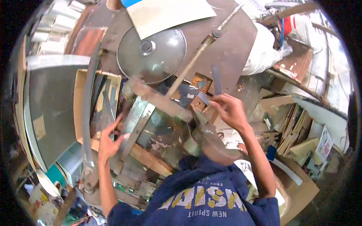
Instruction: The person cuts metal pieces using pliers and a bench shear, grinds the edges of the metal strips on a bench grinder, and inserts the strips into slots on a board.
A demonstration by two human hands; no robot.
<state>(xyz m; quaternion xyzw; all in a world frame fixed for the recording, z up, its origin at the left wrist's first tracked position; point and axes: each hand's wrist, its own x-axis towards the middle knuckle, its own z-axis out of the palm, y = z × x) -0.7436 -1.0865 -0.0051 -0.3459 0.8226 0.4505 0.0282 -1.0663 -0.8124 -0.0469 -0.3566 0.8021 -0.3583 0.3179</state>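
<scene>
My right hand (230, 111) is closed, its fingers bent around the lower end of a narrow flat grey strip (216, 78) that points away from me. Just left of those fingers is a brown block with a bolt (198, 104), part of a worn metal tool. To the left, my left hand (108, 142) has its thumb and fingers spread with nothing between them. It hovers by a cardboard box (79, 109) of dark strips. Between the hands runs a blurred, rusty metal bar (162, 101), with a pale metal channel (141, 116) beneath it.
A glass lid with a knob (169, 49) lies on the brown table (235, 45), beside a long rod (192, 62) and a cream sheet (171, 15). A white sack (260, 52) is at the right. Cardboard and wood scraps (292, 126) are stacked lower right.
</scene>
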